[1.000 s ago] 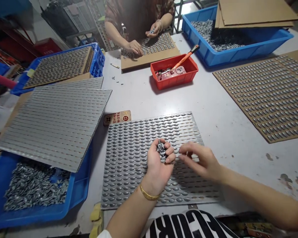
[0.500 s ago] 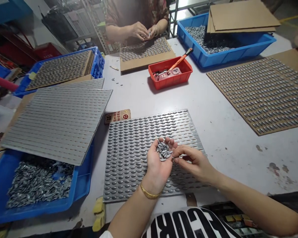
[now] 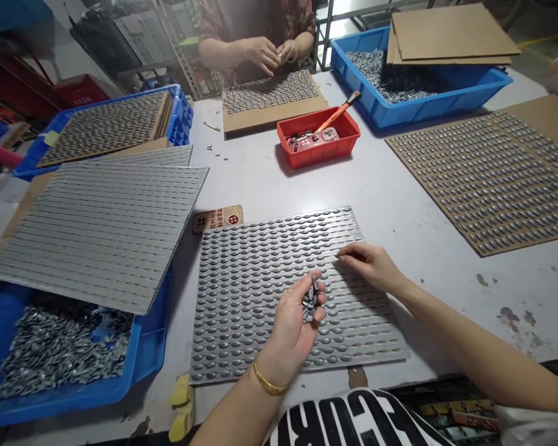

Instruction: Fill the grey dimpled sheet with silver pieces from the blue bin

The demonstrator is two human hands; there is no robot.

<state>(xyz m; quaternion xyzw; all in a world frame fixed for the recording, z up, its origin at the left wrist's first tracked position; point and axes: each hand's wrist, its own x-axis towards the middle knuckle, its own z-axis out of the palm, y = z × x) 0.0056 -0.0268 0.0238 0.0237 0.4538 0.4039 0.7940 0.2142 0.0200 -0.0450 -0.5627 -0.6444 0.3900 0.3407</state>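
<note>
1. Since the earlier view, we see that the right hand (image 3: 369, 266) has drawn away from the left and moved up the sheet, while the left hand (image 3: 291, 328) has tipped over and closed further around its load.
2. Our left hand is curled in, with thumb and fingers clamped around a small bunch of grey oval metal pieces (image 3: 310, 302). Only part of the bunch shows between them.
3. Our right hand is well apart from the left. Its thumb and forefinger are drawn close together, but we cannot tell whether they hold a piece.
4. From the right fingertips (image 3: 340, 254), the bunch lies down and to the left, so the left hand is the nearer. The pieces are too small for us to read each long axis, but the bunch runs roughly upright in view.
5. Both hands are over a flat grey embossed sheet (image 3: 242, 316), whose rows of oval dimples run crosswise.
6. To the left, a ridged grey sheet (image 3: 97, 229) tilts over a blue plastic crate (image 3: 139, 365) of loose grey metal pieces. To the right lies a brown cardboard sheet (image 3: 488, 186) set with rows of pieces.
</note>
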